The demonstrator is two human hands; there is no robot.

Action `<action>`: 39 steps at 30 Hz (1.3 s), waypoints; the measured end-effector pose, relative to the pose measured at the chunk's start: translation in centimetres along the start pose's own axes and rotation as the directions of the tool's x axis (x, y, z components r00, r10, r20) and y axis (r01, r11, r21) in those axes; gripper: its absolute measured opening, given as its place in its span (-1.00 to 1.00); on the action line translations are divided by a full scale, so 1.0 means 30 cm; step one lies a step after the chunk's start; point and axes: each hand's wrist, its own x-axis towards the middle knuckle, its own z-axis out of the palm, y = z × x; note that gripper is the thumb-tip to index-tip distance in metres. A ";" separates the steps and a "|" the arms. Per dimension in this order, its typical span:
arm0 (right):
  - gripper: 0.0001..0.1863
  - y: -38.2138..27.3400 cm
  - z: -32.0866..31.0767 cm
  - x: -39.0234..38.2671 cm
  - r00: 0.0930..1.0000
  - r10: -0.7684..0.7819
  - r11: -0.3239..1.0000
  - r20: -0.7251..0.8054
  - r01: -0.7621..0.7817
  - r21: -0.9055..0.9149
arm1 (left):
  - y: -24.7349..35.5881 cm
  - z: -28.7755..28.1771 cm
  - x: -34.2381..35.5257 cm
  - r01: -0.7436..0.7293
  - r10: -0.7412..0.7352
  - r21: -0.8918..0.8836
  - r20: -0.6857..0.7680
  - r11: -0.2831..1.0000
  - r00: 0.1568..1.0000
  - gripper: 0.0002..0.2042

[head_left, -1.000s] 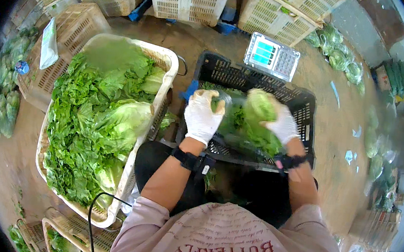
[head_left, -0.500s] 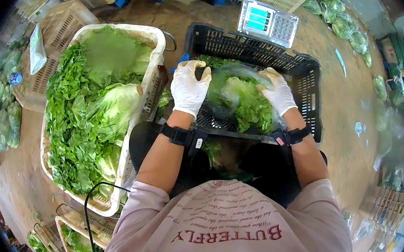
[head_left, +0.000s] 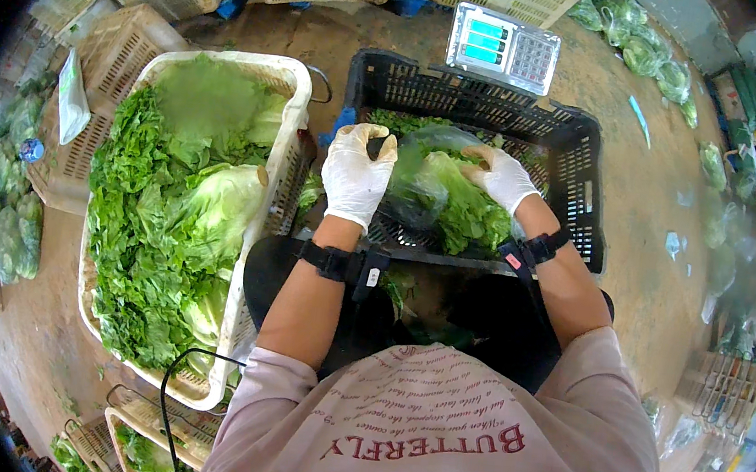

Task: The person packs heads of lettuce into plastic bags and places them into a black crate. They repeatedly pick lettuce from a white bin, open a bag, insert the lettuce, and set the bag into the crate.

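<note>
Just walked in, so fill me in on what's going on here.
A person in white gloves is handling a head of lettuce and a clear plastic bag over a black crate. The right hand is at the lettuce's upper edge; the left hand is curled beside the bag, its grip unclear. Film covers part of the lettuce. To the left, a white crate is heaped with more lettuce, and a scale sits beyond the black crate.

The lettuce [head_left: 473, 207] is green, the crate [head_left: 492, 112] black.
</note>
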 end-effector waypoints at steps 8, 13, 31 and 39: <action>0.15 0.158 0.277 0.168 0.941 0.191 0.855 0.279 -0.020 -0.517 | 0.052 -0.027 -0.008 0.055 -0.056 0.007 0.042 0.998 0.998 -0.85; -0.02 0.001 0.125 0.142 0.936 0.175 0.945 0.306 -0.072 -0.320 | 0.036 -0.030 -0.012 0.122 -0.123 0.018 0.045 0.992 0.991 -0.82; -0.38 -0.376 -0.112 -0.462 0.575 -0.746 0.651 -0.334 0.526 -0.548 | 0.174 -0.131 -0.116 0.703 0.161 -0.640 0.693 -0.310 0.702 -0.29; -0.49 -0.342 0.073 -0.580 0.972 -0.016 0.511 -0.235 0.210 0.834 | 0.142 -0.184 -0.203 0.528 0.177 -0.769 0.500 -0.360 0.848 -0.39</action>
